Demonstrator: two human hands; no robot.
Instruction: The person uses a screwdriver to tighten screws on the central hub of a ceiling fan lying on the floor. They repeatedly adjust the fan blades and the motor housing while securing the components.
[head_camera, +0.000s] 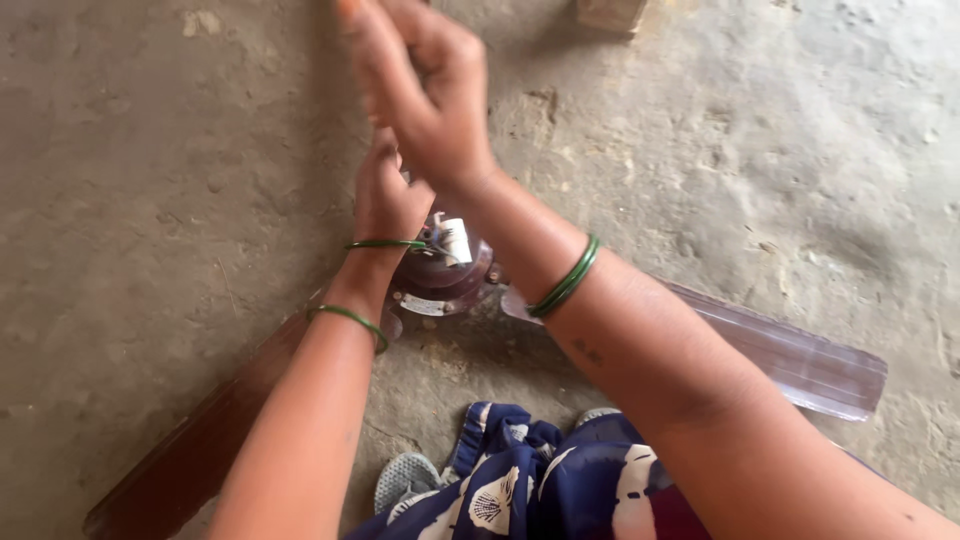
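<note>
A brown ceiling fan lies on the concrete floor, its round motor hub (440, 275) showing a white part and wires on top. My left hand (385, 195) reaches down onto the far side of the hub, fingers curled and hidden behind it. Raised above the hub, my right hand (420, 85) has its fingers drawn together; what they pinch, if anything, is blurred. One blade (800, 365) runs to the right, another blade (190, 455) to the lower left. Green bangles ring both wrists.
Rough concrete floor (150, 200) surrounds the fan. A blue and white patterned garment (540, 490) and grey sandals (405, 480) sit at the bottom centre. A block-like object (610, 12) shows at the top edge.
</note>
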